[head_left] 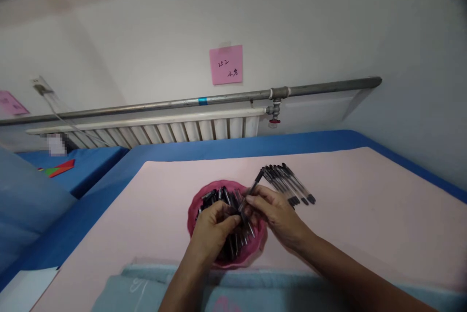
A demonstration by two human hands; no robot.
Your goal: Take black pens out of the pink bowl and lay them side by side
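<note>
A pink bowl [192,224] with a wavy rim holds a heap of black and clear pen parts. Above it, my right hand [272,212] pinches a clear-barrelled pen [255,183] with a black end pointing up and away. My left hand [215,229] is closed at the pen's lower end, thumb and fingertips pressed together close to my right fingers; what exactly sits between them is hard to make out. Beyond my right hand, several black-tipped clear pens [290,183] lie side by side in a slanting row on the pink sheet.
The pink sheet [365,205] covers a blue-edged table [314,138]. Light blue cloth [153,287] lies along the near edge. Behind stand a white radiator [175,131], a metal pipe [153,107] and a wall with a pink note [226,65]. White paper [25,290] lies at lower left.
</note>
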